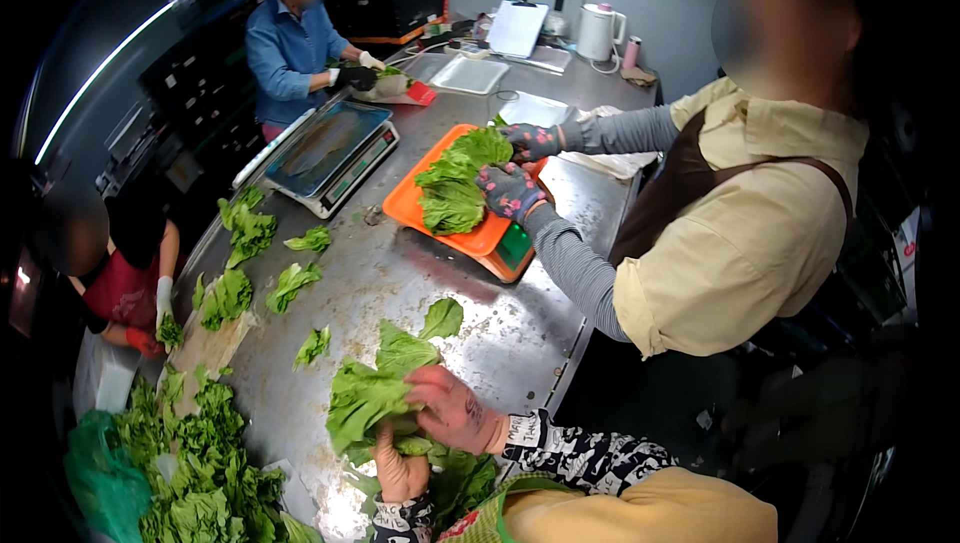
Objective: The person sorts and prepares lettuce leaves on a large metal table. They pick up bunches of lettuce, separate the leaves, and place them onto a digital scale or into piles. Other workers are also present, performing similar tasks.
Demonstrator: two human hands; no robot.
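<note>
Over the near part of the metal table, a bunch of leafy green lettuce (pixel 365 403) is between my hands. My left hand (pixel 402 468), which looks bare, grips it from below with the fingers closed, partly hidden by leaves. My right hand (pixel 455 411), in a pink glove, is closed against the bunch's right side, its fingertips among the leaves. Single leaves (pixel 441 318) lie just beyond. More dark green leaves (pixel 465 483) show beneath and beside my wrists.
A large lettuce heap (pixel 205 473) and a green plastic bag (pixel 105 463) are at left. At right, a co-worker handles lettuce in an orange tray (pixel 408 201) on a scale. Another scale (pixel 330 158) stands farther back. Two more people work along the table's left side.
</note>
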